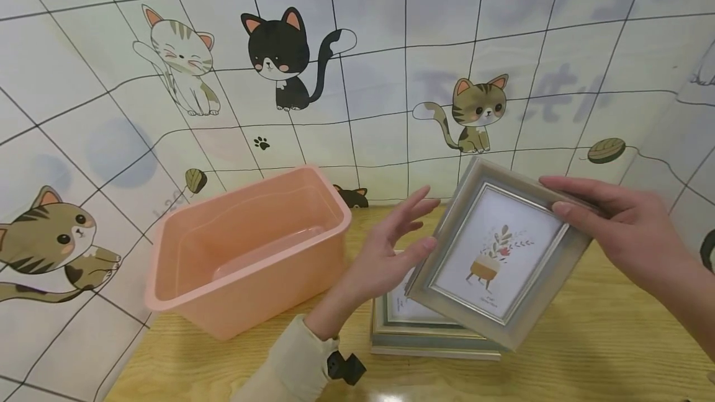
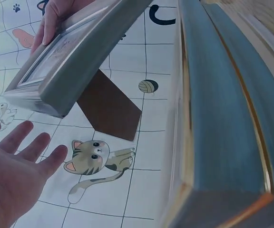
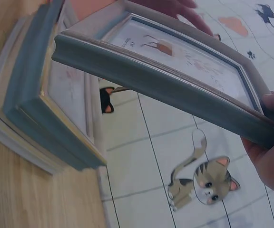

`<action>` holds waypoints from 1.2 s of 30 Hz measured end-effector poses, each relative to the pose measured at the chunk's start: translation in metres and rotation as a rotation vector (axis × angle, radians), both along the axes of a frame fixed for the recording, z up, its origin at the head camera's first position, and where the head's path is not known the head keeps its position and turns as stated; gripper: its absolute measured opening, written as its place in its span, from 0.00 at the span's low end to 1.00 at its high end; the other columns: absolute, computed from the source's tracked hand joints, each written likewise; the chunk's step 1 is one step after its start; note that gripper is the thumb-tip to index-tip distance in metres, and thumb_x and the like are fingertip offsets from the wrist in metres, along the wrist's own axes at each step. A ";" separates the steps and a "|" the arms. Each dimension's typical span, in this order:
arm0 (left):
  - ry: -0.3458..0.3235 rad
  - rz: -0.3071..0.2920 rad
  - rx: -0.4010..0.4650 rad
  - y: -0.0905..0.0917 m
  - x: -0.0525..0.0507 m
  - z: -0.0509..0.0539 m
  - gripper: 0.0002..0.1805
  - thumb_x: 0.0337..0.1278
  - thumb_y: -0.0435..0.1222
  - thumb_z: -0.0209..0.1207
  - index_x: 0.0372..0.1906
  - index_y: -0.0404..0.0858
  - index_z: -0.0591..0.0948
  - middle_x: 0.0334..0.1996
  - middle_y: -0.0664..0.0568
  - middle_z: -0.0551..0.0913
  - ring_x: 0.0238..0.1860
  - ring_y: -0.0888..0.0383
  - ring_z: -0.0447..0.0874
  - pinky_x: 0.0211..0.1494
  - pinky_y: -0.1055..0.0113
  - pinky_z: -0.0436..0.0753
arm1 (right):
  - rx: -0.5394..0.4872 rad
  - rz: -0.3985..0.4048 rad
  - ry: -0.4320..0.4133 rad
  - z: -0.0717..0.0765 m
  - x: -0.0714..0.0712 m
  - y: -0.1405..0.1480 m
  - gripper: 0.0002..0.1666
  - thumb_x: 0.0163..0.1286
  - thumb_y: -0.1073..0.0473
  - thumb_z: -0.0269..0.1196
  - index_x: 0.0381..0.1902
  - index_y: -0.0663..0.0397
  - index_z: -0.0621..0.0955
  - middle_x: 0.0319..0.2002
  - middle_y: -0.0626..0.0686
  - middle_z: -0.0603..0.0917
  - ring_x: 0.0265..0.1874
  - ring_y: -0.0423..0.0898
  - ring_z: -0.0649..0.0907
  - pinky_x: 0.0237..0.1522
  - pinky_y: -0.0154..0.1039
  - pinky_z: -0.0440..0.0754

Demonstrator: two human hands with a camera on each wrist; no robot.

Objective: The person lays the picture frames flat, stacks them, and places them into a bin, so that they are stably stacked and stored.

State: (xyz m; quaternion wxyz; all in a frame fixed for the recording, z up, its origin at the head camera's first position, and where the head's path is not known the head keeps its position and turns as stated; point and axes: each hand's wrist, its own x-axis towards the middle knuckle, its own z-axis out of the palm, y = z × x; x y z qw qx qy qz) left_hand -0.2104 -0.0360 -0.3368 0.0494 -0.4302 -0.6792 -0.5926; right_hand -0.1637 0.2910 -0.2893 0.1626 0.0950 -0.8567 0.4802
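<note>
A blue-grey picture frame (image 1: pixel 497 253) with a plant print is held tilted in the air by my right hand (image 1: pixel 631 222), thumb on its front edge and fingers behind. Close to the frame's left edge is my left hand (image 1: pixel 391 253), its fingers spread and holding nothing. In the left wrist view a gap shows between the left hand (image 2: pixel 18 166) and the frame, and a brown stand flap (image 2: pixel 111 109) juts from the frame's back. Below lies a stack of similar picture frames (image 1: pixel 436 340), partly hidden by the held one.
A pink plastic tub (image 1: pixel 268 284) stands at the left on the wood-grain table (image 1: pixel 603 352). Behind the table rises a wall (image 1: pixel 380 98) with a grid and cartoon cats. A small black device (image 1: pixel 345 368) sits on the left wrist.
</note>
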 end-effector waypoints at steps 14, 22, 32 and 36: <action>-0.212 -0.156 -0.021 0.001 0.014 0.006 0.46 0.72 0.42 0.60 0.83 0.63 0.46 0.71 0.45 0.65 0.58 0.56 0.77 0.50 0.56 0.86 | -0.054 0.227 -0.002 -0.012 0.004 -0.042 0.24 0.73 0.70 0.64 0.65 0.54 0.82 0.54 0.40 0.87 0.41 0.40 0.88 0.37 0.33 0.85; -0.280 -0.169 -0.049 0.000 0.013 0.003 0.50 0.69 0.31 0.57 0.82 0.70 0.44 0.68 0.40 0.67 0.54 0.56 0.80 0.43 0.56 0.88 | -0.072 0.213 -0.021 -0.017 0.003 -0.043 0.26 0.73 0.70 0.63 0.66 0.48 0.82 0.53 0.37 0.86 0.40 0.39 0.87 0.37 0.31 0.84; -0.309 -0.214 -0.054 -0.004 0.011 -0.001 0.49 0.72 0.30 0.53 0.82 0.70 0.44 0.59 0.33 0.75 0.44 0.57 0.88 0.33 0.52 0.88 | -0.201 0.235 -0.103 -0.022 0.002 -0.045 0.24 0.76 0.68 0.60 0.66 0.46 0.82 0.49 0.42 0.88 0.37 0.43 0.88 0.34 0.37 0.87; -0.321 -0.213 -0.070 -0.006 0.008 -0.004 0.48 0.72 0.30 0.53 0.82 0.70 0.44 0.60 0.34 0.74 0.44 0.57 0.88 0.34 0.52 0.88 | -0.197 0.201 -0.125 -0.025 0.001 -0.043 0.24 0.77 0.66 0.60 0.68 0.43 0.81 0.51 0.39 0.86 0.38 0.42 0.88 0.35 0.36 0.87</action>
